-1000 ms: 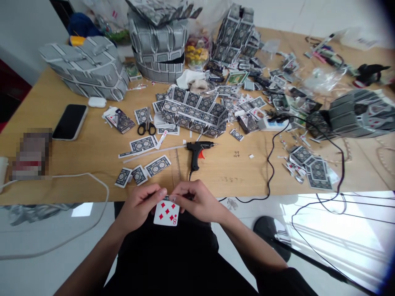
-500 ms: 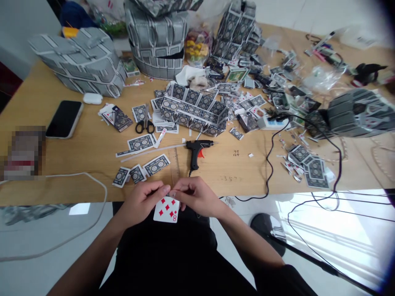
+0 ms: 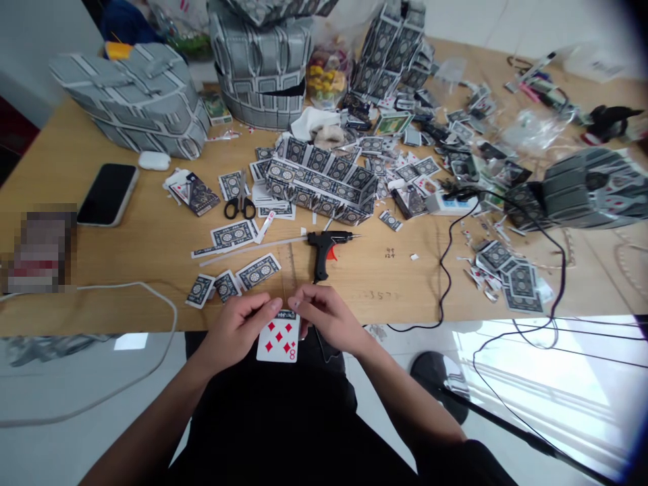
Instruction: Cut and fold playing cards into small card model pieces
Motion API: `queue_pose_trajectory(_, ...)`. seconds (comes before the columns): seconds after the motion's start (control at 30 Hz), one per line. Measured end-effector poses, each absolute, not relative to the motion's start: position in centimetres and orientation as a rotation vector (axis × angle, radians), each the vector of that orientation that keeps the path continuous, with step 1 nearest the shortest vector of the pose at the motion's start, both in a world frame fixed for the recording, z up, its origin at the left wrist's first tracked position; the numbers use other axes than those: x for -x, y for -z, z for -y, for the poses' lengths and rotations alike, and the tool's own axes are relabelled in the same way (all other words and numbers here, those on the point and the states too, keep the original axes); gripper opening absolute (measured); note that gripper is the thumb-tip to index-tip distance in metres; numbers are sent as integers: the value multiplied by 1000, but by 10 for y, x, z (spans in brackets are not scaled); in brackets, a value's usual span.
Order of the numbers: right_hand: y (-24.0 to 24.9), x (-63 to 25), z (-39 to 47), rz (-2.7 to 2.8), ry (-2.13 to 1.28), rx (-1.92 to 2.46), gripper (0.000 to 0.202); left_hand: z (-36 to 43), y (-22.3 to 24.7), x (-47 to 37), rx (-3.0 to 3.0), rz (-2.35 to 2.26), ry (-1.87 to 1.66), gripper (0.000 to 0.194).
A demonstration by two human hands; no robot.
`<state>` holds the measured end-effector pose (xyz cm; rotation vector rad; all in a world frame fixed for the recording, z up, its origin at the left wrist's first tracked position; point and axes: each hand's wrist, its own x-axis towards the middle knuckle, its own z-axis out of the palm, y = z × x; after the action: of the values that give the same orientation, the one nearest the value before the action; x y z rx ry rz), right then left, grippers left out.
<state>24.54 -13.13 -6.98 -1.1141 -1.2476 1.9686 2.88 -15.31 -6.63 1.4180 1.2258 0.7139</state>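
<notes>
Between my two hands, just off the table's front edge, is a playing card (image 3: 278,339), an eight of diamonds with its face toward me. Its top edge is folded over, so a strip of the dark patterned back shows. My left hand (image 3: 237,334) pinches the card's upper left side. At the upper right corner, my right hand (image 3: 327,317) grips it between thumb and fingers. Beyond my hands lies a black glue gun (image 3: 320,255) with a red trigger, its nozzle pointing right. Several cut or folded cards (image 3: 258,271) rest left of it.
Black scissors (image 3: 240,206) lie behind the card pieces. A long box made of cards (image 3: 321,181) stands mid-table. Woven card structures (image 3: 136,101) stand at the back. A phone (image 3: 108,194) lies left. A power strip (image 3: 453,202) and black cable (image 3: 441,270) are at right.
Both hands have shifted slightly apart at the card's top edge, uncovering the folded patterned strip. The card has moved a little to the right.
</notes>
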Motion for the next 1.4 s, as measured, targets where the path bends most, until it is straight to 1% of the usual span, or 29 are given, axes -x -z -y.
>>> queue_pose_trajectory(0.1, 69, -247, 132, 1284, -1940, 1096, 45, 153, 66, -30, -1418, -1217, -718, 51)
queue_pose_trajectory(0.47, 71, -243, 134, 1392, -1839, 1037, 21, 155, 70, -33, -1387, -1224, -735, 49)
queue_pose_trajectory(0.6, 69, -241, 135, 1440, -1797, 1020, 16, 156, 70, -32, -1389, -1197, -713, 45)
queue_pose_trajectory(0.93, 66, -244, 137, 1555, -1712, 1057, 20, 162, 71, -32, -1428, -1178, -701, 45)
queue_pose_trajectory(1.13, 66, -247, 139, 1531, -1670, 1056, 16, 160, 69, -37, -1469, -1180, -709, 45)
queue_pose_trajectory(1.4, 65, -248, 139, 1528, -1709, 1063, 21, 160, 65, -34, -1503, -1189, -737, 44)
